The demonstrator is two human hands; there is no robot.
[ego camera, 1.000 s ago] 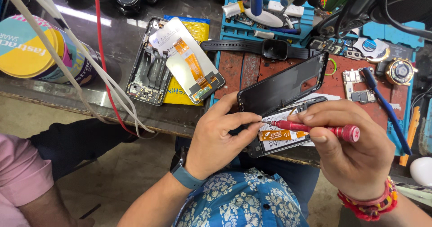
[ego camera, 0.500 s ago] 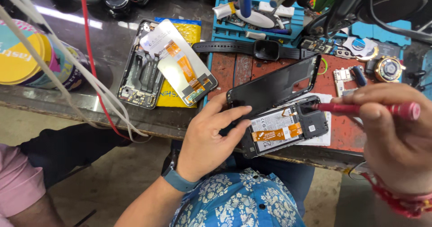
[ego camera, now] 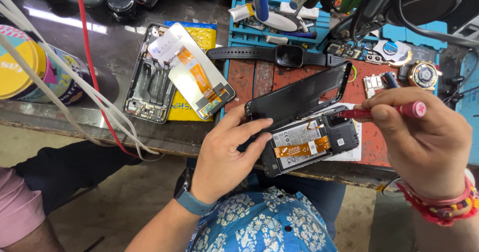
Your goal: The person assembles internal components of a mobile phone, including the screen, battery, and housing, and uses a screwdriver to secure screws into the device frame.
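Observation:
An opened phone lies near the table's front edge, its battery and an orange flex cable showing. Its black back cover is tilted up along the far side. My left hand rests on the phone's left end, fingers touching the cover's lower edge. My right hand grips a red-handled screwdriver whose tip points at the phone's upper right corner.
A second stripped phone frame with a loose screen panel lies on a yellow pouch to the left. A black smartwatch, a blue tool tray, small parts, a round tin and white and red cables surround the work spot.
My right hand has drawn back to the right, off the phone, with the screwdriver. The back cover has swung up, uncovering the phone's inside. The left hand stays at the phone's left end.

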